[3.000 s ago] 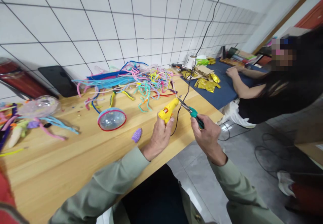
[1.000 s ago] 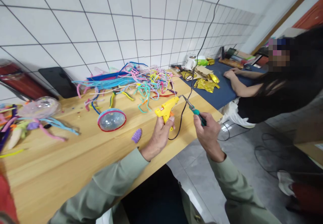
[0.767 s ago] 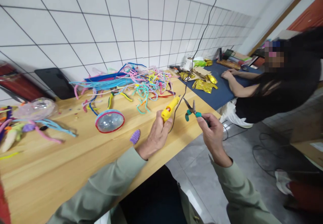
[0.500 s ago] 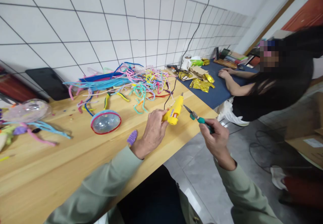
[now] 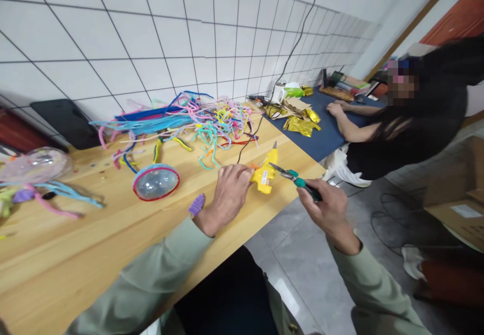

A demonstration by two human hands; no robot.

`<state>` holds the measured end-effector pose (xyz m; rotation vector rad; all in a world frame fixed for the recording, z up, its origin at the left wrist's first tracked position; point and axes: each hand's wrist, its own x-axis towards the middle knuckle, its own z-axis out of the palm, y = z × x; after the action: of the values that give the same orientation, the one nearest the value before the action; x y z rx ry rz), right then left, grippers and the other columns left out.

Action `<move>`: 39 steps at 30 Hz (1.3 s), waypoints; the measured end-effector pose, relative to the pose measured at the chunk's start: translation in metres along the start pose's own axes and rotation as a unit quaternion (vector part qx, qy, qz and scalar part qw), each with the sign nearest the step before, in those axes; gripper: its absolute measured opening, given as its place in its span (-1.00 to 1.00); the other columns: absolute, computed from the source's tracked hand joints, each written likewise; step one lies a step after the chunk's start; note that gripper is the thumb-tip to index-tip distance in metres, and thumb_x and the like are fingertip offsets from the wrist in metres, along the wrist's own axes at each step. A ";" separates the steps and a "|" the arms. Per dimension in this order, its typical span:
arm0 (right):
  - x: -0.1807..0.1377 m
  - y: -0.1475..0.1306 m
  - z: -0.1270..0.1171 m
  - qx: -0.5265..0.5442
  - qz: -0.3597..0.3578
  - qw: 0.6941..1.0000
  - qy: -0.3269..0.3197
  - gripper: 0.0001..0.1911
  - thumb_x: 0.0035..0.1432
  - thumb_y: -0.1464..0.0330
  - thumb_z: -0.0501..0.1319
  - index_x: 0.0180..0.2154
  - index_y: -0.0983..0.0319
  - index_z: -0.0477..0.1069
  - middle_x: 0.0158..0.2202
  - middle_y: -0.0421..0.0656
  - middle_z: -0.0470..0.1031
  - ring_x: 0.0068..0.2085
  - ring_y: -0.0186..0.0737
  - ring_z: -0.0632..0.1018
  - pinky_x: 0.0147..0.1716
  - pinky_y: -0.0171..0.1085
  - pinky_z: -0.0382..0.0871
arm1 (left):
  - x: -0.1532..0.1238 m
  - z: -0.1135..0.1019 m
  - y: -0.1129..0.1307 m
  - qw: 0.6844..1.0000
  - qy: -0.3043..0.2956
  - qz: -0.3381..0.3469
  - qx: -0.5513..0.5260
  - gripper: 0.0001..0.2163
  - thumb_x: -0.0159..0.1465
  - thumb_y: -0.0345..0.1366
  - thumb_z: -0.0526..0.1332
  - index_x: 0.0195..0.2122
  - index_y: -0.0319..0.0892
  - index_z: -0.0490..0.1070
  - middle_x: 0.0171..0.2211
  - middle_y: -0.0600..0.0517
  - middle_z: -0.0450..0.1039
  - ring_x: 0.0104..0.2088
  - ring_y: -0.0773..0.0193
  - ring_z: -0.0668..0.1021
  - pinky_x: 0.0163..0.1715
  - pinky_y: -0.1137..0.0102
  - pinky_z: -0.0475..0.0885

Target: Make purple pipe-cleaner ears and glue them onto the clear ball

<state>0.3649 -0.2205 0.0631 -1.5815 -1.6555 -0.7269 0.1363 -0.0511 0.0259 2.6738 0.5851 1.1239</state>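
Note:
My left hand [image 5: 230, 194] is closed around a yellow glue gun [image 5: 265, 176], whose nozzle points up and away over the table. In my right hand [image 5: 328, 206] is a pair of pliers [image 5: 298, 180] with green handles and dark pointed jaws. The jaw tips lie right beside the front of the glue gun; whether they touch it I cannot tell. A purple fuzzy piece [image 5: 196, 204] lies on the table by my left wrist. Further left rests a clear dome [image 5: 156, 184] with a blue and red fuzzy rim.
Tangled pipe cleaners [image 5: 215, 121] lie along the tiled wall. A phone [image 5: 65, 123] leans at the left, near a clear pink-tinted piece [image 5: 38, 165]. A black cord [image 5: 298, 35] hangs down the wall. Another person [image 5: 416, 118] sits at the blue-covered table [image 5: 321, 141] with gold foil [image 5: 302, 125].
The glue gun has turned and dropped slightly in my left hand. My right hand has brought the plier tips leftward and down, closer to the gun's front.

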 end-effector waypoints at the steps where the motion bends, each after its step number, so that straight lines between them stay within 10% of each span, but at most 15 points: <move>1: 0.001 0.001 -0.002 -0.016 -0.019 1.000 -0.016 -0.82 0.44 0.23 0.29 -0.19 0.18 0.59 -0.43 -0.15 0.68 -0.49 -0.21 0.62 -0.47 -0.26 0.36 | 0.000 0.000 0.000 1.000 -0.003 0.006 0.020 -0.74 0.49 -0.44 0.20 0.16 -0.09 0.44 0.02 -0.12 0.57 -0.02 0.01 0.54 -0.05 0.13 0.39; 24: -0.001 0.009 -0.005 -0.059 -0.094 0.994 -0.026 -0.86 0.48 0.29 0.29 -0.17 0.21 0.53 -0.48 -0.19 0.64 -0.51 -0.25 0.62 -0.47 -0.27 0.34 | 0.000 0.003 -0.004 0.997 -0.018 0.017 0.076 -0.75 0.51 -0.49 0.19 0.12 -0.07 0.48 0.00 -0.10 0.59 -0.04 0.03 0.53 -0.05 0.14 0.36; 39: -0.008 0.020 0.019 -0.015 0.097 0.995 -0.009 -0.71 0.45 0.14 0.27 -0.22 0.20 0.60 -0.39 -0.09 0.69 -0.46 -0.20 0.60 -0.44 -0.25 0.37 | -0.001 0.008 -0.009 0.998 -0.053 -0.020 0.013 -0.84 0.50 -0.42 0.25 0.05 -0.10 0.48 -0.01 -0.10 0.61 -0.04 0.02 0.57 -0.04 0.13 0.40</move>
<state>0.3827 -0.2084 0.0441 -1.7465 -1.4839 -0.6405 0.1385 -0.0435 0.0166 2.7108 0.6362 0.9635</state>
